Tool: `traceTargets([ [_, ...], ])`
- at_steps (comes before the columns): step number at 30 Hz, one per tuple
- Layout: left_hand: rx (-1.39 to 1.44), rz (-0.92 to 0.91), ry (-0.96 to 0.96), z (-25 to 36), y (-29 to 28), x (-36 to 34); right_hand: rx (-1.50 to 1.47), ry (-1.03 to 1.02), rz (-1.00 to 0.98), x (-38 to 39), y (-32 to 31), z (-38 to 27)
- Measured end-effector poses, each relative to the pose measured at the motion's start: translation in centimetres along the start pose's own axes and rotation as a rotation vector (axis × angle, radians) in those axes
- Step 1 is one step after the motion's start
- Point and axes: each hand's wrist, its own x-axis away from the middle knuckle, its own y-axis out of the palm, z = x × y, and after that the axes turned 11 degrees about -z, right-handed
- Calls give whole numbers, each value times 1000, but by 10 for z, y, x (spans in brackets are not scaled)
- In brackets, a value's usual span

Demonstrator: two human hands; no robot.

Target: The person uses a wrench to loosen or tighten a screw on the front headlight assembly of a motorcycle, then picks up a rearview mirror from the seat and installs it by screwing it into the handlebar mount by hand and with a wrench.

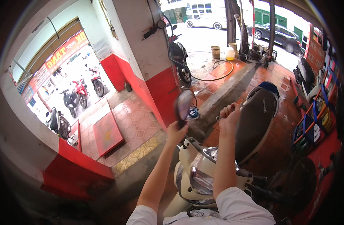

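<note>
My left hand (175, 132) is closed around the lower end of a dark rear-view mirror (183, 106), held upright above the cream scooter (185, 157). The mirror's edges look slightly blurred. Farther right, my right hand (229, 117) is raised in a fist beside the dark seat (251, 122). A small metal ring end of what looks like a wrench (218, 117) pokes out of it; the rest is hidden by my fingers. Another slim metal wrench (264, 106) lies on the seat. Below my hands, the scooter's front is partly covered by my right forearm.
A red-and-white pillar (157, 88) stands ahead on the left, with a red ramp (105, 134) beyond it. A hose (217, 79) crosses the tiled floor near buckets (215, 52). At right is a rack with blue parts (310, 125). Motorbikes (97, 81) are parked outside.
</note>
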Motion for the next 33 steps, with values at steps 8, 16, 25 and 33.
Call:
traceTargets([
  [8,475,111,270,-23,-6,97,12,106,-59,-5,-6,2],
  [16,-464,-216,175,75,24,56,-63,73,-83,-10,-16,-10],
  [25,605,251,-53,-14,-9,40,-51,67,-141,3,-2,-3],
  [33,-538,27,382,34,22,107,-68,-40,-156,0,-8,-30],
])
